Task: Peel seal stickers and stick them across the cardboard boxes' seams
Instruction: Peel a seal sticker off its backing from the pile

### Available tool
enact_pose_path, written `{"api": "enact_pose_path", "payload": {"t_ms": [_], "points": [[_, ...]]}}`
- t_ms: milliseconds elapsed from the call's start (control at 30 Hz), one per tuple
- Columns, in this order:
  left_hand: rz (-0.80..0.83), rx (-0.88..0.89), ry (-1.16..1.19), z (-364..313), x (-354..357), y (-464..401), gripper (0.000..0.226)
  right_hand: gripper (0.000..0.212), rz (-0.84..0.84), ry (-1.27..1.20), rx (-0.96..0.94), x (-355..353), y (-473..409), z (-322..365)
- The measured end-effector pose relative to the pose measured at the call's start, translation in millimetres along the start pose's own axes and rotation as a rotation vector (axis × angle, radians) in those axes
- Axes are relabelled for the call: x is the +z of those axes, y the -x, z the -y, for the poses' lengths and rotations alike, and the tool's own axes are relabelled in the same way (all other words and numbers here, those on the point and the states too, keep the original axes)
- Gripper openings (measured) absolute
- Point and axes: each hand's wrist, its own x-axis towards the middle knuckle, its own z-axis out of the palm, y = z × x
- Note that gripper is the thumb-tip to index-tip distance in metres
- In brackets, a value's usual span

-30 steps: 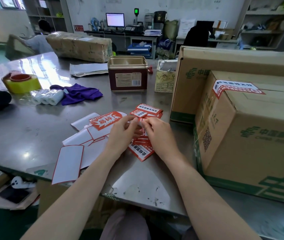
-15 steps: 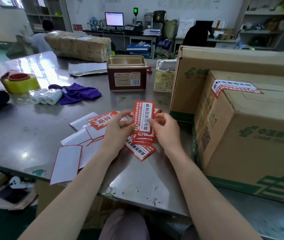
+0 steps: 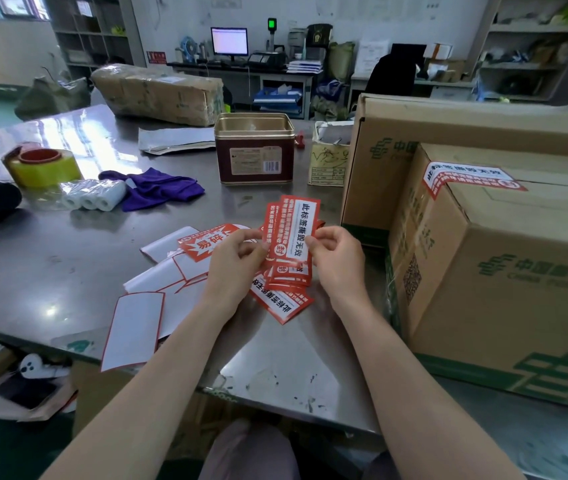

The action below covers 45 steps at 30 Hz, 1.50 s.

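- Both hands are raised just above the surface (image 3: pixel 68 251): our left hand (image 3: pixel 232 263) and right hand (image 3: pixel 339 261) each pinch a side edge of one seal sticker (image 3: pixel 294 233), fingers curled, thumbs toward the print.
- We hold that sticker upright, its red border and white strip of black characters facing us, with more stickers fanned just behind it in the same grip.
- Under our hands a loose pile of stickers (image 3: pixel 280 299) lies on the metal, and one red fragile label (image 3: pixel 206 245) lies to its left.
- White backing sheets (image 3: pixel 133 327) with red outlines spread to the left of the pile, the nearest one overhanging the near edge.
- To our right stands a cardboard box (image 3: pixel 504 271) with green print; a seal sticker (image 3: pixel 466 176) is already stuck across its top seam and folded over the corner.
- A larger box (image 3: pixel 448 126) stands behind it, touching it.
- Farther off we see an open tin (image 3: pixel 254 150), a purple cloth (image 3: pixel 158 188), white rolls (image 3: pixel 92 199) and a yellow tape roll (image 3: pixel 43 164).
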Motion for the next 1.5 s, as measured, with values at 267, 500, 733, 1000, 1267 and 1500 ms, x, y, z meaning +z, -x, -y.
{"api": "enact_pose_path", "payload": {"t_ms": [267,500,733,1000,1267,1500], "points": [[0.111,0.064,-0.33,4,3,0,0.029,0.01,-0.117,-0.06,-0.066,-5,-2,1],[0.016,0.121,-0.277,8,4,-4,0.053,0.019,-0.119,0.086,-0.182,-4,2,2],[-0.06,0.352,-0.325,3,4,2,0.025,0.017,-0.042,0.227,-0.333,5,7,-1],[-0.016,0.045,0.134,-7,-2,5,0.02,0.032,0.105,-0.249,0.117,0,3,6],[0.072,0.035,0.116,-10,-1,7,0.009,0.019,-0.042,-0.235,0.039,-8,0,8],[0.124,-0.018,0.165,-12,-2,10,0.01,0.019,-0.088,-0.196,0.005,-9,2,9]]}}
